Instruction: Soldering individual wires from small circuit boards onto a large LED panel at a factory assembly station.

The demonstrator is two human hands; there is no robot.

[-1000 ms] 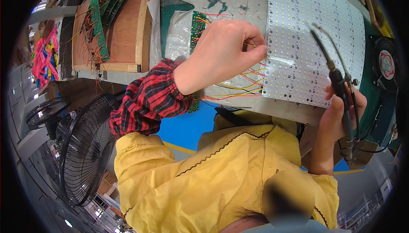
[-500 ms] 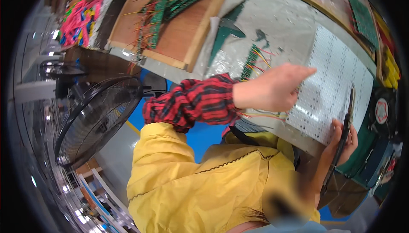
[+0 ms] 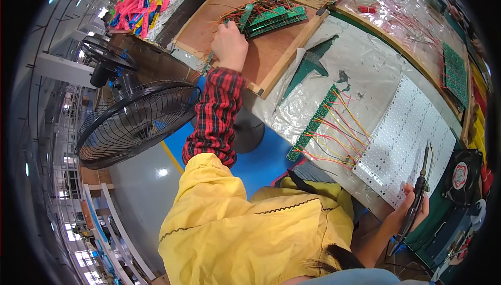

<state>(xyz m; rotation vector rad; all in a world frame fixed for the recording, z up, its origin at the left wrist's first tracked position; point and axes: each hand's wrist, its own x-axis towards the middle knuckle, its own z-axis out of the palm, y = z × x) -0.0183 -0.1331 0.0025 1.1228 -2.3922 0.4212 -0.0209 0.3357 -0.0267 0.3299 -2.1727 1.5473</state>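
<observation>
At the upper left, my left hand [image 3: 229, 49] closes over a narrow green circuit board strip [image 3: 245, 18] that lies in a wooden tray [image 3: 261, 71]. The fingertips are partly hidden; the strip's ends show on both sides of the hand. My right hand [image 3: 412, 211] grips a soldering iron [image 3: 419, 193] by its black handle, tip pointing away from me over a white perforated panel [image 3: 404, 128]. Red and yellow wires [image 3: 342, 134] run from another green circuit board strip [image 3: 315, 123] to the panel's left edge.
More wired boards [image 3: 276, 19] lie in the tray. A black floor fan [image 3: 138, 123] stands left of the bench, a box of colourful plastic pieces [image 3: 141, 8] behind it. A small black fan [image 3: 462, 175] sits at the right. Wooden rails [image 3: 402, 50] border the far side.
My left hand has swung from above the panel's left edge to the tray at the upper left. The wired strip beside the panel has come into full view. My right hand still holds the iron.
</observation>
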